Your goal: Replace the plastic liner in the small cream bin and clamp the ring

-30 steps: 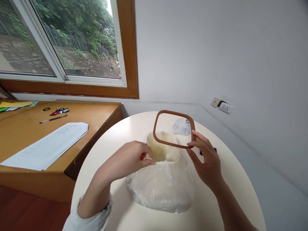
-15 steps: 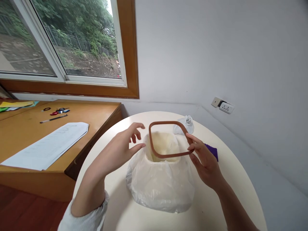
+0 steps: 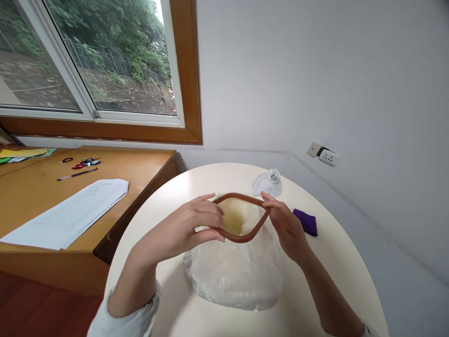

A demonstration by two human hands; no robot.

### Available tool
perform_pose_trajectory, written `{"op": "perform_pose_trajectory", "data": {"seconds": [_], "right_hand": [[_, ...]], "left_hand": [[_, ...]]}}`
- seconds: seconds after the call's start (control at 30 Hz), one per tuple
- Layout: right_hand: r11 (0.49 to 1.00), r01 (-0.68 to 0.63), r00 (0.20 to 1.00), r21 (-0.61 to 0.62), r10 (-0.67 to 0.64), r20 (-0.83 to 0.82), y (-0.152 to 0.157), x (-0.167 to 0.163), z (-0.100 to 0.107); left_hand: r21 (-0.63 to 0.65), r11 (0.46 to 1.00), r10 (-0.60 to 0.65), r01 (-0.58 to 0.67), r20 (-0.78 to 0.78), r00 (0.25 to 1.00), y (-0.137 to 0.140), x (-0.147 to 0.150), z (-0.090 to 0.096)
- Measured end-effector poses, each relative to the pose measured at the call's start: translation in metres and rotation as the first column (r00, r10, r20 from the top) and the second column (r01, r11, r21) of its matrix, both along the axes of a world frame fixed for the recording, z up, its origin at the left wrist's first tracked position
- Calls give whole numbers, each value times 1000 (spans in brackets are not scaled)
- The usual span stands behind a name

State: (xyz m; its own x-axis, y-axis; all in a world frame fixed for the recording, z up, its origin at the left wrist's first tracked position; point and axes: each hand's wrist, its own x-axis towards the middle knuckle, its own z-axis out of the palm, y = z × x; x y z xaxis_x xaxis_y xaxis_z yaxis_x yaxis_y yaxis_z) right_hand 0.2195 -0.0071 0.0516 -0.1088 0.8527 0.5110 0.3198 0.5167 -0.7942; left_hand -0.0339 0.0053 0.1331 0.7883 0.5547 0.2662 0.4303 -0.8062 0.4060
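Both hands hold a brown square ring with rounded corners [image 3: 242,238], one at each side. My left hand [image 3: 196,224] is closed on its left corner, thumb below and fingers above. At the right corner, my right hand [image 3: 282,224] pinches the ring with its fingertips. Directly beneath is a bin lined with a white translucent plastic bag [image 3: 235,276], whose skirt hangs down over the outside. Through the ring the pale yellowish inside of the bin shows. Whether the ring touches the bin's rim I cannot tell.
The round white table [image 3: 336,281] carries a knotted white plastic bag [image 3: 267,183] and a folded purple cloth [image 3: 306,222]. To the left, a wooden desk [image 3: 147,173] holds paper sheets [image 3: 77,210], a pen [image 3: 77,174] and scissors [image 3: 82,164]. A wall socket [image 3: 329,157] is on the right.
My left hand has moved right and closed on the ring's left corner. The ring has turned so a corner points toward me, and it sits lower over the bin.
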Motion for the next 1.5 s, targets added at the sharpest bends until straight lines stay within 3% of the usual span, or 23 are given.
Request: {"op": "perform_pose_trajectory", "data": {"seconds": [0.1, 0.27, 0.4, 0.9, 1.07, 1.23, 1.5], "right_hand": [[997, 62, 998, -37, -63, -24, 9, -4, 0], [990, 44, 994, -131, -56, -92, 27, -12, 1], [988, 36, 989, -150, -57, -135, 38, -17, 1], [978, 38, 993, -207, -61, -104, 50, -15, -11], [982, 66, 998, -176, -67, -4, 55, -13, -8], [991, 73, 978, -110, -49, 204, 58, -9, -1], [995, 66, 838, -73, -15, 546, 59, -16, 28]], "left_hand": [[-7, 1000, 3, -4, -23, 1000, -4, 12, -2], [118, 988, 111, -98, -110, 988, -7, 31, -11], [167, 982, 113, -89, -141, 984, -8, 42, -18], [36, 994, 104, -99, -176, 979, -7, 52, -32], [12, 996, 89, -88, -177, 980, -7, 51, -33], [43, 996, 85, -78, -184, 979, -6, 52, -33], [55, 996, 83, -73, -203, 976, -4, 52, -35]]}}
